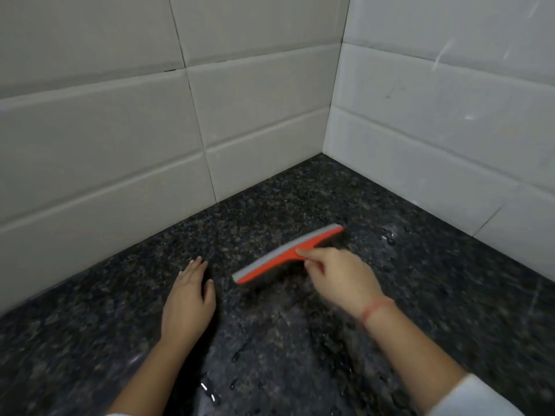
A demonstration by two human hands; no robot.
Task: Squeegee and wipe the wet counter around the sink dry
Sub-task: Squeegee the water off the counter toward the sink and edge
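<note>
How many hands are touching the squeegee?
1. The right hand grips the orange squeegee by its handle; the left hand lies flat on the counter, apart from it.

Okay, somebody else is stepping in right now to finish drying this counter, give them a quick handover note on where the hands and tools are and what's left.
Right hand: closed on the handle of the orange squeegee, its blade down on the dark granite counter in the tiled corner.
Left hand: empty, flat on the counter beside the squeegee's left end, not touching it.
Done: cannot tell how much is cleared; the strip by the left wall looks drier.
Left: water droplets near the right wall and a wet streak between the forearms still need squeegeeing. No cloth or sink shows in this view, so the wipe-down is not started as far as can be seen.
</note>
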